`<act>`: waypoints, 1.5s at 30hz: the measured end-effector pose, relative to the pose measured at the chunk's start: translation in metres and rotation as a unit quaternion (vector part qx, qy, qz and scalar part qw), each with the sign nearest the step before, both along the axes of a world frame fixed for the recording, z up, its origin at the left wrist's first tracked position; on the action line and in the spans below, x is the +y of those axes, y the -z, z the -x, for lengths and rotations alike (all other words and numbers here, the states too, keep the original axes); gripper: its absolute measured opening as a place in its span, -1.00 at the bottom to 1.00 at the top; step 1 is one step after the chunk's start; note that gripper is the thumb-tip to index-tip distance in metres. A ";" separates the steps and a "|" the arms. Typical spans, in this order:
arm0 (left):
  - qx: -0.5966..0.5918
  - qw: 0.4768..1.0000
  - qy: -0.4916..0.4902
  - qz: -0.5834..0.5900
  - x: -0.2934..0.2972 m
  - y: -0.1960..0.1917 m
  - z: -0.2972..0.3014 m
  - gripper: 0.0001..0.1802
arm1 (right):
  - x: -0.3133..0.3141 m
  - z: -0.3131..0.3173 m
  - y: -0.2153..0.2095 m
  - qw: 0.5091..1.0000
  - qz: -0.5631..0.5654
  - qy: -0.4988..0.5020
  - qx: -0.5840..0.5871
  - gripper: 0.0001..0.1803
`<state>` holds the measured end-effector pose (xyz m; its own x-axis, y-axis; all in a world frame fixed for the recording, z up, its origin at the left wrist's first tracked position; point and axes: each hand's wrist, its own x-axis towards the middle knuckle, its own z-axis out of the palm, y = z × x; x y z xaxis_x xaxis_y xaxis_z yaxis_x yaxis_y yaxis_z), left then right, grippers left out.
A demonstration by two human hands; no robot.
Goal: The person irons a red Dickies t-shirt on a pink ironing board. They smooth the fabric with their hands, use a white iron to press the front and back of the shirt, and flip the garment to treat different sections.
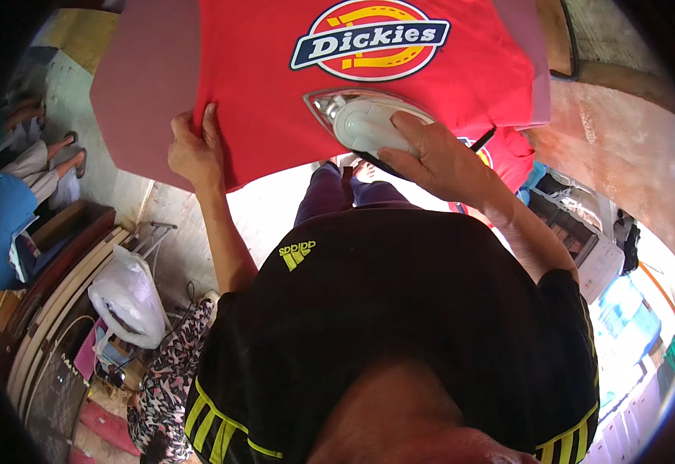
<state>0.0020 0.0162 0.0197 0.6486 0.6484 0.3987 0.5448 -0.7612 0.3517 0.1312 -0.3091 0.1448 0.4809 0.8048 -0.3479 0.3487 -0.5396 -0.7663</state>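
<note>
A red T-shirt [275,85] with an oval printed emblem lies spread on a dull pink ironing board [148,85]. My right hand [438,158] grips the handle of a white clothes iron [357,120], whose silver soleplate rests on the shirt just below the emblem. My left hand [194,147] presses flat on the shirt's left hem edge, fingers together, holding the fabric down. My black shirt with yellow stripes fills the lower middle of the view.
A seated person in blue [5,224] is at the far left. A white plastic bag [124,298] and patterned cloth [167,379] lie lower left by curved wooden frames. White crates and blue containers [623,309] stand at the right. More red fabric [507,155] hangs beyond my right wrist.
</note>
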 end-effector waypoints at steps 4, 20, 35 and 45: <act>-0.010 1.000 0.000 0.008 -0.007 -0.003 -0.001 -0.62 | -0.013 -0.001 -0.004 0.998 0.044 -0.019 -0.030 -0.54; -0.012 1.000 -0.019 0.007 -0.008 -0.006 0.002 -0.59 | -0.193 -0.116 -0.057 0.883 -0.093 0.458 0.042 -0.67; 0.005 0.996 -0.031 0.078 -0.011 -0.003 0.005 -0.62 | -0.217 -0.342 -0.011 0.889 -0.064 0.453 -0.019 -0.59; -0.049 0.997 0.028 0.048 -0.010 0.001 0.003 -0.68 | -0.226 -0.345 0.005 0.808 0.071 0.307 -0.497 -0.43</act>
<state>-0.0008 0.0066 0.0191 0.6457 0.6504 0.4000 0.4617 -0.7498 0.4740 0.4762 -0.5355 0.1397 0.8734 0.2934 0.3886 0.3869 -0.9027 -0.1882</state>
